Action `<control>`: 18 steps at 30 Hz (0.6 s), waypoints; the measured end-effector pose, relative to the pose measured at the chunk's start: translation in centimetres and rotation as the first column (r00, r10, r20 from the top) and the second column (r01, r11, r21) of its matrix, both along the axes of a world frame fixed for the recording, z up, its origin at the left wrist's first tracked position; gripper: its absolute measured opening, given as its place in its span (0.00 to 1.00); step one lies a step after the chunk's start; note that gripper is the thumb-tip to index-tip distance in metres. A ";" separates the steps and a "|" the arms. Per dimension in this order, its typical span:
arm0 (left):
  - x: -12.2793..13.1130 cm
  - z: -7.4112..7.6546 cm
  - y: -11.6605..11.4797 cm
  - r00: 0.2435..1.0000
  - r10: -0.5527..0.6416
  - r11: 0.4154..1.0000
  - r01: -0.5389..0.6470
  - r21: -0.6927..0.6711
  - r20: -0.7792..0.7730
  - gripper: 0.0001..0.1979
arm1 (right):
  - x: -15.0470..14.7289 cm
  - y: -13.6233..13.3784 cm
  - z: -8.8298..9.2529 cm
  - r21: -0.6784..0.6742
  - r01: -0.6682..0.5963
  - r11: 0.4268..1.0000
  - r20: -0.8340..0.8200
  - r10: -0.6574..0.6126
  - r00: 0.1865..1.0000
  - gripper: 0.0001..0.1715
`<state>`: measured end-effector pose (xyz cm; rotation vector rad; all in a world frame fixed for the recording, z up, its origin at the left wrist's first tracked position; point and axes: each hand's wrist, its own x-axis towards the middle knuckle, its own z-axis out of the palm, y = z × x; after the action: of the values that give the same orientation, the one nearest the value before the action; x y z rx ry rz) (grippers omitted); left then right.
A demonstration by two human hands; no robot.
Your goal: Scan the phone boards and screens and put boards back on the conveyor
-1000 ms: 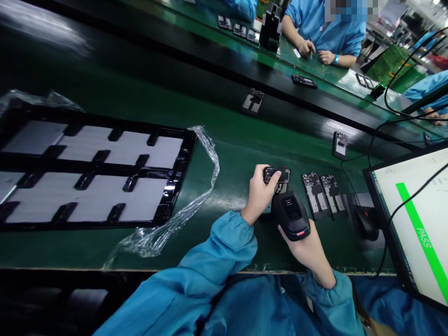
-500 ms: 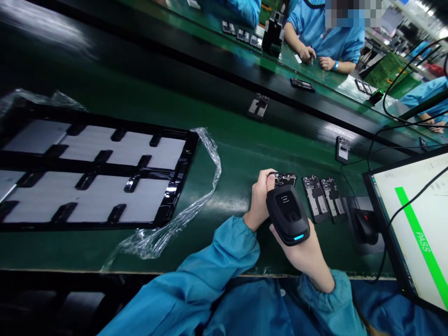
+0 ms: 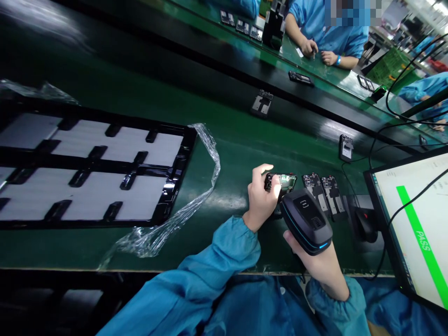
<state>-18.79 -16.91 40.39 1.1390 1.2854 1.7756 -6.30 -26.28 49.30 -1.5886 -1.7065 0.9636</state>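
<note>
So the phone chassis [image 3: 289, 182] is in the left hand's [image 3: 261, 198] grasp, just right of the palm, long axis roughly near-to-far, with the right hand's [image 3: 317, 262] gripped scanner [image 3: 305, 219] overlapping its near-right part from here.

I can read "PASS" on a green band [image 3: 423, 245] across the monitor [image 3: 434, 214], rightward of the right-hand fingers [image 3: 292, 241]; the mark on their scanner [image 3: 307, 223] is illegible.
</note>
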 end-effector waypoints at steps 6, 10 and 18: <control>0.3 0.3 -0.2 0.998 -0.017 0.999 0.015 0.029 0.056 0.20 | 0.1 -0.7 0.7 -0.009 -0.005 1.000 -0.057 0.005 0.998 0.10; 0.4 0.4 -0.3 0.999 0.002 0.999 -0.004 0.037 0.039 0.22 | 0.1 -1.3 0.9 -0.040 0.022 0.999 -0.076 -0.025 0.997 0.06; 0.5 1.5 -0.8 0.999 0.044 0.978 -0.037 -0.203 0.030 0.32 | -2.0 -1.9 0.3 -0.033 -0.087 0.996 0.030 0.088 0.996 0.11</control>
<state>-18.24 -17.69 41.90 0.9707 1.4416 1.6428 -8.27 -28.15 49.63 -1.5676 -1.8032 1.0180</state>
